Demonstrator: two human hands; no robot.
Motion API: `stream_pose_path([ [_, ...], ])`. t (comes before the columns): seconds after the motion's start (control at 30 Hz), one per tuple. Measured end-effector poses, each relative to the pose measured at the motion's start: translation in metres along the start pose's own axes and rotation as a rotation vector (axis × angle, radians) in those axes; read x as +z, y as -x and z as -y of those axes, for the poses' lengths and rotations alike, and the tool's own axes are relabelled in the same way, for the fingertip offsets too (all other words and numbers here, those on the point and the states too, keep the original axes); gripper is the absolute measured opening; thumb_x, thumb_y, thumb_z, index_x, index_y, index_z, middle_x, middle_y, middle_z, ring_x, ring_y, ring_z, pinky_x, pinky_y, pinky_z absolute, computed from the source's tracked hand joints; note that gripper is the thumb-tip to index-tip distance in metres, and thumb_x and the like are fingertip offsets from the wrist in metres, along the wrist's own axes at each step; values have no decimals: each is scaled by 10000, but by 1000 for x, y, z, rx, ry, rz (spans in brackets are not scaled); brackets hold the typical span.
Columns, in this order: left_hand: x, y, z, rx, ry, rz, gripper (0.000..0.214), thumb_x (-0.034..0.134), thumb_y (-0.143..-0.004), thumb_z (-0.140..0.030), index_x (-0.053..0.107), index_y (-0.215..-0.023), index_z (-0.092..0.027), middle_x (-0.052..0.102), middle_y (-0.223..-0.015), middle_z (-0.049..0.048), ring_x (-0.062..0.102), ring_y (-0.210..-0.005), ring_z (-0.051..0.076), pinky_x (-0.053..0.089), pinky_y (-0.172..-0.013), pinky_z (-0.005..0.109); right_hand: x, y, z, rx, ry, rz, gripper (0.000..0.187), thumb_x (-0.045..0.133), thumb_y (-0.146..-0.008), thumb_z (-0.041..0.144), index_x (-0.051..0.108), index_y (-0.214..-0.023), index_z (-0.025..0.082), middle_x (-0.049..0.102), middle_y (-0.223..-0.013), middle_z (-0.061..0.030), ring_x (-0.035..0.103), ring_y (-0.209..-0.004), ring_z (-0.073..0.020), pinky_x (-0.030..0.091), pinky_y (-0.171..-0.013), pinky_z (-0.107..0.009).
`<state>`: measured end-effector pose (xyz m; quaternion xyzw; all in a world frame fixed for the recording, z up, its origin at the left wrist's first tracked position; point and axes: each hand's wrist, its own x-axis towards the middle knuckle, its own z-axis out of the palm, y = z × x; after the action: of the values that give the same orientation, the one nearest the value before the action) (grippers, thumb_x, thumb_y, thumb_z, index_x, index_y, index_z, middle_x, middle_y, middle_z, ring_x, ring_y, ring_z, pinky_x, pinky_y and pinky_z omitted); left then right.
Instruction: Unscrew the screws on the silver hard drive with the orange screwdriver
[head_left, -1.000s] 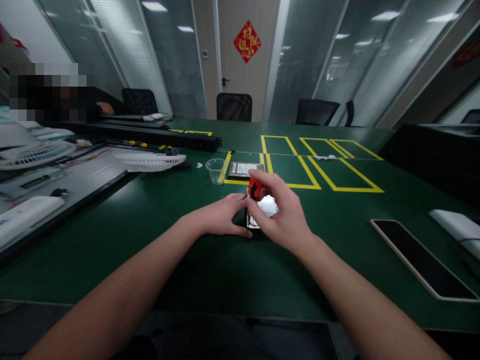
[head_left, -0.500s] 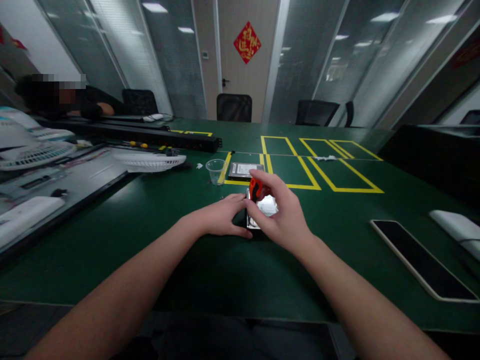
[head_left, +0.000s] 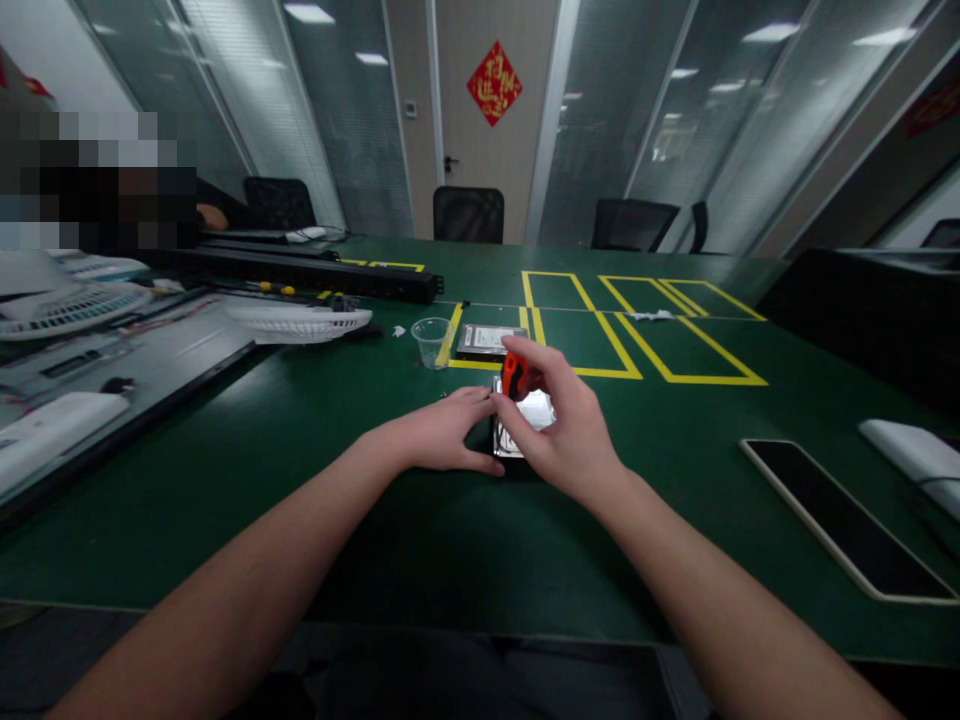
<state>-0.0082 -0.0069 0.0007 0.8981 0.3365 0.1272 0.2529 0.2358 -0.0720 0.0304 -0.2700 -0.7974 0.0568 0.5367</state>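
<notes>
A silver hard drive point(head_left: 534, 412) lies on the green table point(head_left: 315, 420) in front of me. My left hand point(head_left: 442, 432) rests flat against its left edge, fingers stretched along the side. My right hand point(head_left: 561, 425) pinches a small red and black screwdriver point(head_left: 514, 376) upright over the drive's far left corner. The tool's tip is hidden behind my fingers. A second hard drive point(head_left: 487, 340) lies further back beside yellow tape squares point(head_left: 622, 335).
A clear plastic cup point(head_left: 431, 341) stands left of the far drive. White fan grilles point(head_left: 300, 322) and a long black bar point(head_left: 315, 272) lie at the left, where another person sits. A phone point(head_left: 840, 520) and a white object point(head_left: 911, 450) lie at the right.
My right hand's fingers have shifted slightly around the screwdriver handle, which stays over the same corner. My left hand and the drive have not moved.
</notes>
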Motion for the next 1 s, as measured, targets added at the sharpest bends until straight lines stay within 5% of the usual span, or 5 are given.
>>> stream_pose_path([
  [1.0,2,-1,1,12,14,-10,1002,1114,-940,-672,757,-1794,-289,707,-1906,202,593,-1851,523,495,-1546,687,-1,0,1,28,3,27,591,743,-1209,211,655,-1786,301,869,-1588,-151,911,-1271,-332,818,-1086,-526],
])
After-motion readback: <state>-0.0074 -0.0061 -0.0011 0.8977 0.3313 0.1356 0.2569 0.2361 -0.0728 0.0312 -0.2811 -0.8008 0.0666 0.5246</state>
